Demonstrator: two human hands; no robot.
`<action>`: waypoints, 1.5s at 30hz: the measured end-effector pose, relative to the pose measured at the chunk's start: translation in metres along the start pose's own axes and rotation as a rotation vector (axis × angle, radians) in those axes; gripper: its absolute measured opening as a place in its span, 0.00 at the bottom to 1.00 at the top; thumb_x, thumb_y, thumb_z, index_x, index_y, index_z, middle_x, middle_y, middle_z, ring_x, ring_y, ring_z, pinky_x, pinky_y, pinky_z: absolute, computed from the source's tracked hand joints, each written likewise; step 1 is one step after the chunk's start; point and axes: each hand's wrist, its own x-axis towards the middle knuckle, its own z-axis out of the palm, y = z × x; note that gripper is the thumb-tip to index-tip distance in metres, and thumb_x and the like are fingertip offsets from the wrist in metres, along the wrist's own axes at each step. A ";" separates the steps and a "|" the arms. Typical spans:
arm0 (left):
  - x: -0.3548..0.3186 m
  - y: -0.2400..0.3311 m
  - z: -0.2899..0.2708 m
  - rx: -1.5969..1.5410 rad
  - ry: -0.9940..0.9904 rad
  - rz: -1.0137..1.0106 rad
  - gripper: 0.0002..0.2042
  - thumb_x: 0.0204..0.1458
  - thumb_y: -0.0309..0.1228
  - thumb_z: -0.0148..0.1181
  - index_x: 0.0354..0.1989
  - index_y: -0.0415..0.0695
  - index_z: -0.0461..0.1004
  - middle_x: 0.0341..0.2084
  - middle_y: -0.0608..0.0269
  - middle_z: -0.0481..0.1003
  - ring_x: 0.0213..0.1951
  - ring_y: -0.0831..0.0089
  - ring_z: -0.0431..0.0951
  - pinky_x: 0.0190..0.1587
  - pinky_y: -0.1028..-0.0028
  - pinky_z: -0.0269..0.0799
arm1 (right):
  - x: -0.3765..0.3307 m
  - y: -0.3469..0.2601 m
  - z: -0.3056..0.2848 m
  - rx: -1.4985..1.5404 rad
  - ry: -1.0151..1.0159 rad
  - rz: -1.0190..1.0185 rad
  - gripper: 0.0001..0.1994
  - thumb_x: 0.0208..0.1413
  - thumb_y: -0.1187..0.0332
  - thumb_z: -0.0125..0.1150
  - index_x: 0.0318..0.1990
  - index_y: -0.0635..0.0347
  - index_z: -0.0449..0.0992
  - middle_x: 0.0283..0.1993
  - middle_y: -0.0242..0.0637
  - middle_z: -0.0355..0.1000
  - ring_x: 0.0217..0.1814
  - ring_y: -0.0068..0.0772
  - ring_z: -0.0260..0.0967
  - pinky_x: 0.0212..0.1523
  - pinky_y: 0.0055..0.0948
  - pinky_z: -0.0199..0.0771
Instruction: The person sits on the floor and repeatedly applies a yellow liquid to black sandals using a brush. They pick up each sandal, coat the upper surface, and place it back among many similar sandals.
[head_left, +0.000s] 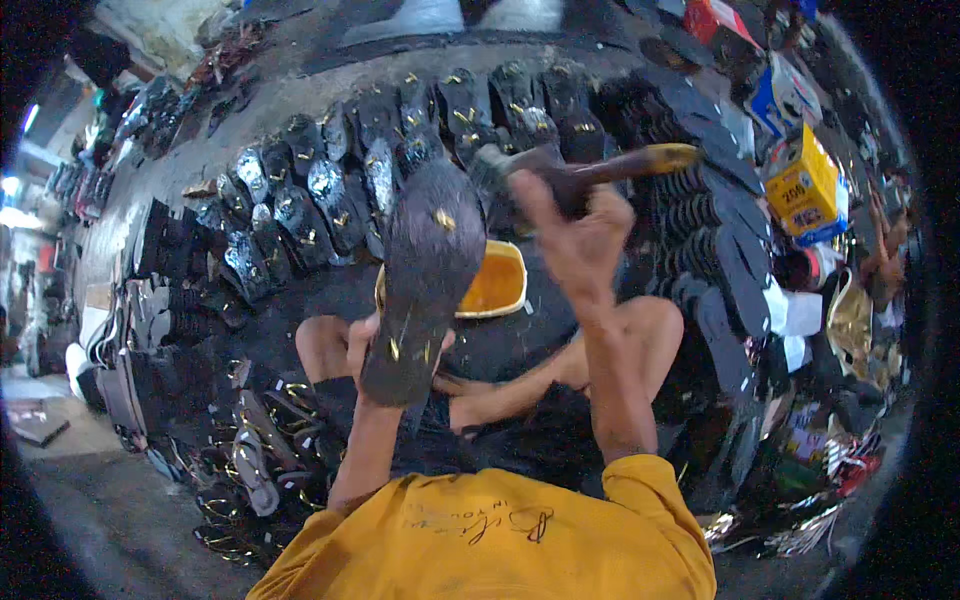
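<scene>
My left hand (362, 345) is closed around the heel end of a dark sandal sole (425, 270), tilted up in front of me. Gold-coloured bits poke out of its face near the toe and heel. A paintbrush (575, 180) is gripped in my right hand (582, 235), to the right of the sole's toe; its handle points right and ends in yellow, and its pale bristle end, blurred, is toward the sole. Behind the sole, partly covered by it, sits a pale-rimmed tub (512, 312) of orange liquid.
Rows of dark soles (330, 190) with gold bits lie beyond the tub. Stacked black soles (690, 215) stand to the right, near a yellow and blue box (803, 190). Finished-looking sandals (255, 470) are piled at lower left. My bare legs (520, 385) are folded around the work.
</scene>
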 end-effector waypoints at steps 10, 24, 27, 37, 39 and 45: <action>-0.068 0.210 -0.063 0.543 0.167 0.429 0.21 0.61 0.32 0.57 0.62 0.40 0.71 0.54 0.61 0.76 0.46 0.72 0.79 0.51 0.69 0.75 | 0.038 0.009 -0.007 -0.206 -0.028 0.042 0.17 0.66 0.66 0.66 0.53 0.72 0.80 0.48 0.38 0.80 0.47 0.24 0.75 0.52 0.27 0.75; -0.010 0.472 -0.344 0.684 0.886 0.538 0.14 0.64 0.35 0.51 0.42 0.39 0.79 0.39 0.54 0.83 0.42 0.60 0.83 0.49 0.57 0.79 | -0.068 0.080 0.026 -0.447 -0.128 0.421 0.24 0.60 0.56 0.73 0.51 0.72 0.79 0.47 0.40 0.80 0.45 0.30 0.75 0.50 0.31 0.76; -0.040 0.463 -0.375 0.734 1.042 0.577 0.16 0.62 0.38 0.54 0.45 0.37 0.78 0.40 0.49 0.82 0.44 0.55 0.82 0.51 0.54 0.77 | -0.055 0.066 0.038 -0.364 -0.149 0.412 0.26 0.62 0.55 0.70 0.53 0.74 0.78 0.51 0.45 0.79 0.49 0.33 0.74 0.55 0.33 0.74; -0.091 0.393 -0.344 1.750 1.769 -0.098 0.67 0.39 0.53 0.79 0.78 0.39 0.33 0.73 0.24 0.47 0.71 0.31 0.56 0.69 0.39 0.57 | -0.057 0.032 -0.004 -0.988 -0.348 -0.185 0.20 0.62 0.68 0.58 0.61 0.44 0.75 0.61 0.32 0.76 0.56 0.35 0.78 0.50 0.36 0.81; -0.107 0.406 -0.358 1.766 1.800 -0.068 0.65 0.38 0.49 0.81 0.75 0.35 0.38 0.70 0.27 0.52 0.69 0.35 0.60 0.70 0.48 0.61 | -0.046 0.033 0.004 -0.696 -0.359 -0.042 0.15 0.59 0.67 0.67 0.54 0.48 0.81 0.56 0.30 0.79 0.51 0.32 0.80 0.42 0.32 0.83; -0.126 0.333 -0.207 1.490 1.389 0.666 0.42 0.46 0.38 0.78 0.68 0.34 0.64 0.59 0.49 0.72 0.60 0.58 0.74 0.63 0.67 0.70 | -0.069 0.097 0.027 -0.607 -0.530 -0.022 0.10 0.56 0.62 0.73 0.42 0.53 0.85 0.39 0.39 0.82 0.40 0.44 0.80 0.44 0.40 0.77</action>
